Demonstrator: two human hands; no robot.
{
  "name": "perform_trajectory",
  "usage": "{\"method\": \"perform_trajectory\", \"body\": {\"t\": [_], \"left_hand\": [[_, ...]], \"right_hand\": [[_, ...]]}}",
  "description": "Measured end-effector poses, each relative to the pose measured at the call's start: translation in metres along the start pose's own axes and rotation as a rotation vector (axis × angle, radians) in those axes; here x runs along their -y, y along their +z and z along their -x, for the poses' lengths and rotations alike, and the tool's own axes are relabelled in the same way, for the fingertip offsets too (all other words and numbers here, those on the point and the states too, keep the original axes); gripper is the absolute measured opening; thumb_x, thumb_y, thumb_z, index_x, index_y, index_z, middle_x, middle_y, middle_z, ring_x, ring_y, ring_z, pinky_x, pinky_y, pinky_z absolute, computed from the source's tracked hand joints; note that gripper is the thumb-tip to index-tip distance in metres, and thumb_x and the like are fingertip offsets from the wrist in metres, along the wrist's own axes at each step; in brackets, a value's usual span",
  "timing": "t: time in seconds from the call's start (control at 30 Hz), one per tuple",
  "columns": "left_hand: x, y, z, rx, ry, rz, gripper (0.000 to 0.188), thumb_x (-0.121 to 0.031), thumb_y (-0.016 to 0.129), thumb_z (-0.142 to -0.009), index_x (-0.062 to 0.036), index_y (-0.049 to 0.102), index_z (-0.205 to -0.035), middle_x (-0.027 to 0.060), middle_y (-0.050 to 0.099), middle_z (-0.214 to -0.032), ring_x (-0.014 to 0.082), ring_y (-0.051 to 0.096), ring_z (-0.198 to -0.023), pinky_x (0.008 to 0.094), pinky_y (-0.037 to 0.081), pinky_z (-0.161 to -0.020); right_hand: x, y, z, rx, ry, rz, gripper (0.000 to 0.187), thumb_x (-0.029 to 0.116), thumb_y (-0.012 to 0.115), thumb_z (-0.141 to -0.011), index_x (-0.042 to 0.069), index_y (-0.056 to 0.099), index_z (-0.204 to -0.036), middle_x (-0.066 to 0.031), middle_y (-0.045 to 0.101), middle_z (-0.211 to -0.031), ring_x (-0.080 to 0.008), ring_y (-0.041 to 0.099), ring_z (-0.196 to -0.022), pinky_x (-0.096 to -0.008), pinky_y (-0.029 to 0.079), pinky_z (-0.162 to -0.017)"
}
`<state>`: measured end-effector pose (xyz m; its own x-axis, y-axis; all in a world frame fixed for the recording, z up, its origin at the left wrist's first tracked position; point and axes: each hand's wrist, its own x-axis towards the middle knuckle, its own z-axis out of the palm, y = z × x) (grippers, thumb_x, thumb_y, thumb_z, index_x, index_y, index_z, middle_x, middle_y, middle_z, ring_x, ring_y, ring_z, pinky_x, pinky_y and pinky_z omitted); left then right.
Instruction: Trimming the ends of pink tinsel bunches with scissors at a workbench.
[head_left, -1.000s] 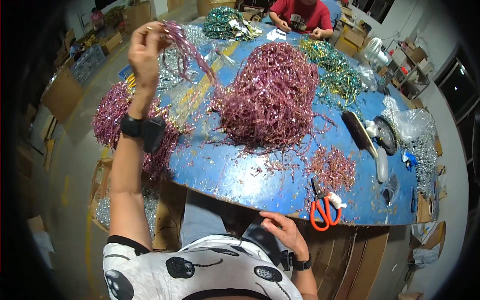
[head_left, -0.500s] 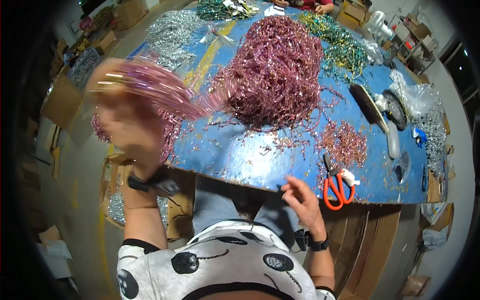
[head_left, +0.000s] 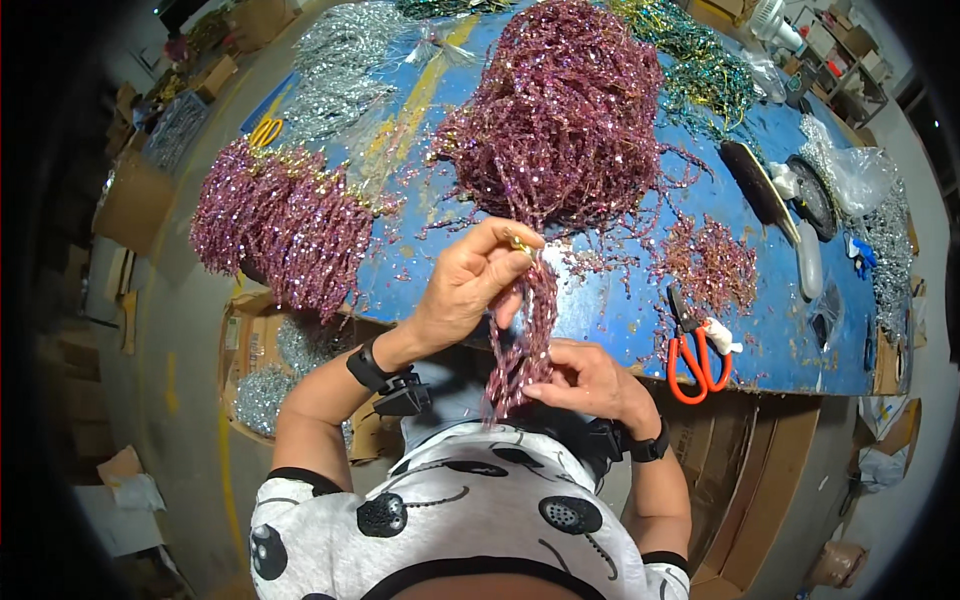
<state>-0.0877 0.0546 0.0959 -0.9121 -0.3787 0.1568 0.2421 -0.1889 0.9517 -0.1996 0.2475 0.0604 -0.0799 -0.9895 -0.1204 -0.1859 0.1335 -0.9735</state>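
Note:
A small bunch of pink sequin strands (head_left: pixel 538 315) hangs at the table's front edge, in front of my body. My left hand (head_left: pixel 465 290) pinches its gold-coloured top end between thumb and fingers. Lower down, my right hand (head_left: pixel 590 382) has its fingers curled around the hanging strands. Just beyond the hands rises a large heap of pink sequin strands (head_left: pixel 570 110). To the left, a row of pink strand bunches (head_left: pixel 285 225) with gold tops drapes over the table edge.
Red-handled scissors (head_left: pixel 695 350) lie at the right front edge, near scattered pink scraps (head_left: pixel 710 265). Farther right are a dark brush (head_left: pixel 755 190) and silver strands (head_left: pixel 885 260). Yellow-handled scissors (head_left: pixel 266 132) and silver strands (head_left: pixel 340 70) lie at the back left of the blue table (head_left: pixel 400 270).
My left hand has come from the far left to the middle with pink strands. My right hand has moved slightly left and now holds their lower part. The view has shifted a little.

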Motion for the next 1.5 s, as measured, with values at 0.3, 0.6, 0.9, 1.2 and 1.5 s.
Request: {"method": "perform_trajectory", "body": {"t": [0.3, 0.6, 0.9, 1.2, 1.5], "left_hand": [[-0.068, -0.020, -0.002, -0.608, 0.612, 0.005, 0.023, -0.019, 0.049, -0.102, -0.0026, 0.052, -0.117, 0.0050, 0.063, -0.084, 0.0109, 0.059, -0.058, 0.0214, 0.049, -0.054], [-0.067, -0.034, 0.015, -0.300, 0.414, -0.473, 0.021, -0.006, 0.055, -0.098, 0.0001, 0.057, -0.117, 0.0056, 0.064, -0.088, 0.0110, 0.064, -0.066, 0.0229, 0.051, -0.060], [-0.020, -0.005, -0.009, -0.168, 0.310, -0.376, 0.020, -0.013, 0.054, -0.100, -0.0026, 0.054, -0.118, 0.0024, 0.064, -0.085, 0.0067, 0.062, -0.074, 0.0228, 0.051, -0.064], [-0.023, -0.028, -0.010, -0.269, 0.159, 0.100, 0.018, -0.018, 0.059, -0.098, -0.0040, 0.057, -0.109, -0.0001, 0.062, -0.083, 0.0047, 0.056, -0.066, 0.0201, 0.048, -0.063], [-0.047, 0.016, -0.011, 0.368, 0.602, -0.473, 0.028, 0.002, 0.075, -0.078, -0.0011, 0.067, -0.105, 0.0080, 0.067, -0.092, 0.0196, 0.063, -0.085, 0.0338, 0.049, -0.074]], "right_hand": [[-0.014, -0.031, 0.006, -0.799, 0.116, 0.796, 0.019, 0.025, 0.063, -0.091, 0.006, 0.064, -0.092, -0.0154, 0.063, -0.084, -0.0339, 0.063, -0.073, -0.0403, 0.050, -0.066], [0.010, -0.050, 0.012, -0.699, -0.214, 0.342, 0.044, 0.011, 0.070, -0.083, 0.005, 0.058, -0.125, -0.0110, 0.062, -0.113, -0.0237, 0.062, -0.097, -0.0355, 0.049, -0.085], [-0.004, -0.001, -0.015, -0.236, -0.122, -0.357, 0.048, 0.017, 0.066, -0.090, 0.000, 0.050, -0.132, -0.0097, 0.064, -0.105, -0.0137, 0.062, -0.091, -0.0268, 0.050, -0.080], [-0.037, 0.011, 0.040, -0.438, 0.184, -0.444, 0.030, 0.012, 0.047, -0.102, 0.002, 0.056, -0.129, -0.0043, 0.065, -0.078, -0.0052, 0.055, -0.054, -0.0188, 0.039, -0.046], [0.033, 0.007, -0.017, -0.605, -0.567, 0.216, 0.110, 0.034, 0.088, -0.065, 0.003, 0.025, -0.150, -0.0170, 0.049, -0.134, -0.0306, 0.051, -0.121, -0.0399, 0.039, -0.104]]}}
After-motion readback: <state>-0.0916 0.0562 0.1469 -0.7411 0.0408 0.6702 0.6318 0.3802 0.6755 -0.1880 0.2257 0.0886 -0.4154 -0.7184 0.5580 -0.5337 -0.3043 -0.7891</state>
